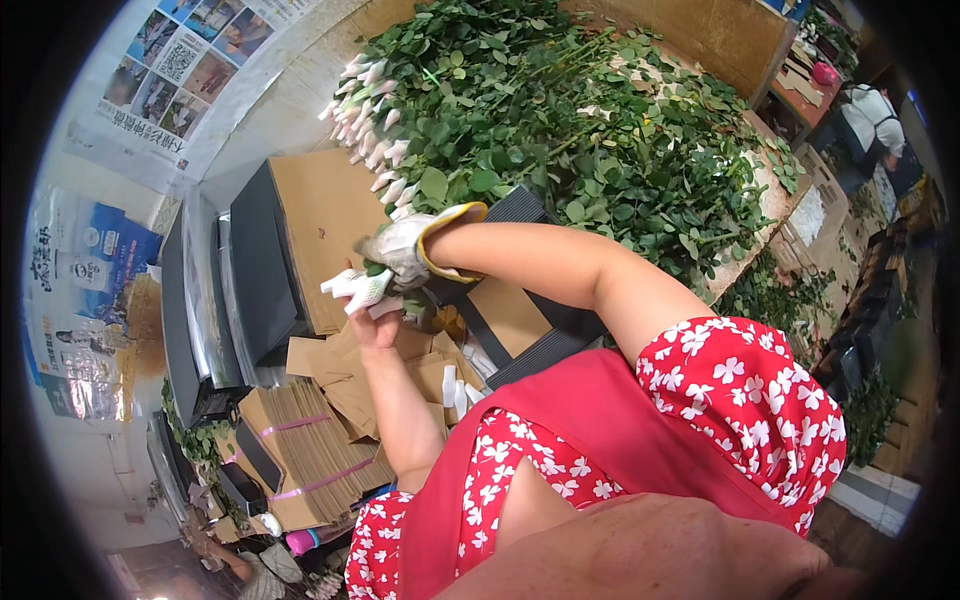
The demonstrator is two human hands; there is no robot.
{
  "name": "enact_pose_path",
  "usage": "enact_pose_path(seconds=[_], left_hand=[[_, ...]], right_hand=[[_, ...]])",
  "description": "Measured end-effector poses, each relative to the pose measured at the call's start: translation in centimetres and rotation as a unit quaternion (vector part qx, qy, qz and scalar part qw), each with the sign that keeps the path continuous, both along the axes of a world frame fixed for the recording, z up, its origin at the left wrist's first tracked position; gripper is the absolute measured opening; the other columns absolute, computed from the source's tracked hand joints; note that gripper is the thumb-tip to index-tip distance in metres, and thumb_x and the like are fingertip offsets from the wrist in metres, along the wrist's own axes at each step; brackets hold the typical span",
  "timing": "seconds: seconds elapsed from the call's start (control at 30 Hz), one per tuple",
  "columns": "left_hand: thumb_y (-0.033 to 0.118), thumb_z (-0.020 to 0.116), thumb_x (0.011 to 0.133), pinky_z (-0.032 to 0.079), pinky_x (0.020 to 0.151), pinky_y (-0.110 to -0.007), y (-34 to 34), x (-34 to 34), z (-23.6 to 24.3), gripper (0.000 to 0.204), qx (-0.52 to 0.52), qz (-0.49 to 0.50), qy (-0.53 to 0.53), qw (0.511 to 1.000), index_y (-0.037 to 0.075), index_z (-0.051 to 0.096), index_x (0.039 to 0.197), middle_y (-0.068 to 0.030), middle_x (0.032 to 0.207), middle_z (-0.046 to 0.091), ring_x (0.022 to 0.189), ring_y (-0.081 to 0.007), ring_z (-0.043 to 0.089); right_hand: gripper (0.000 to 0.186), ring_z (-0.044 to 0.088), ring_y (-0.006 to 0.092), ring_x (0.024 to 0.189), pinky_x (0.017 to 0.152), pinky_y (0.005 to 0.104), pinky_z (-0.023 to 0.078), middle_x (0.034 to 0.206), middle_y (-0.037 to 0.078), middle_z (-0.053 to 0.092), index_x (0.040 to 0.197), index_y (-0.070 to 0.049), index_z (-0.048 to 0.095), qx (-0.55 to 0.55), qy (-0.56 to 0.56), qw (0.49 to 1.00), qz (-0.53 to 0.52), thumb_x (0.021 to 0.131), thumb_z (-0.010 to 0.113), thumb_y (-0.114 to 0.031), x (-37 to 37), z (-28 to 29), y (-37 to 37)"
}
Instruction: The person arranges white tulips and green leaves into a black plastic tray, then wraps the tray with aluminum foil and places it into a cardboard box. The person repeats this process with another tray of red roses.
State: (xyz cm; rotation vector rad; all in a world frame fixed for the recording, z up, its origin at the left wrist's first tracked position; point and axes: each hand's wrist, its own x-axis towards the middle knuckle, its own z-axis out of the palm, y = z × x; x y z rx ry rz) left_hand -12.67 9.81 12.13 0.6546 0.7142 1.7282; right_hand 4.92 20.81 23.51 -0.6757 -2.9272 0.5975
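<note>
My right hand (405, 248) wears a pale work glove with a yellow cuff. Its fingers are closed around a rose whose bud (368, 287) sits in a white net sleeve. Just below, my left hand (377, 328) is bare and closed on white-sleeved rosebuds (342, 284); the fingers are partly hidden. Both hands meet in front of a brown cardboard sheet (325, 225). Beyond them lies a large heap of leafy rose stems (560, 120), with pale sleeved buds (375, 140) lined up along its left end.
Flat cardboard pieces bundled with pink straps (315, 440) stand at the lower left. Dark boxes and clear film rolls (212, 300) are left of my hands. A black corrugated box (560, 325) lies under my right forearm. More white net sleeves (455, 390) lie beside it. Another person (870, 125) is at far right.
</note>
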Motion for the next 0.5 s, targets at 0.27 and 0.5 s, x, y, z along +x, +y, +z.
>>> enact_pose_path(seconds=[0.27, 0.5], left_hand=[[0.057, 0.067, 0.084, 0.043, 0.100, -0.058, -1.0, 1.0, -0.1, 0.070, -0.165, -0.136, -0.062, 0.975, 0.020, 0.048, 0.140, -0.0054, 0.130, 0.057, 0.126, -0.0307, 0.049], [0.038, 0.043, 0.104, 0.053, 0.092, -0.042, -0.9, -2.5, 0.9, 0.046, -0.036, -0.094, -0.061, 0.993, 0.006, 0.047, 0.136, -0.0119, 0.122, 0.061, 0.106, -0.0260, 0.062]], right_hand=[[0.018, 0.069, 0.0327, 0.078, 0.067, 0.0450, 0.054, 0.083, 0.013, 0.071, 0.092, -0.013, 0.070, 0.106, 0.105, 0.988, -0.036, 0.077, 0.066, -0.022, 0.8, 1.2, 1.4], [0.048, 0.040, 0.0321, 0.137, 0.116, 0.0490, 0.026, 0.143, 0.014, 0.047, 0.119, -0.014, 0.064, 0.172, 0.143, 0.975, 0.020, 0.071, 0.070, -0.018, 3.0, 0.8, -3.3]])
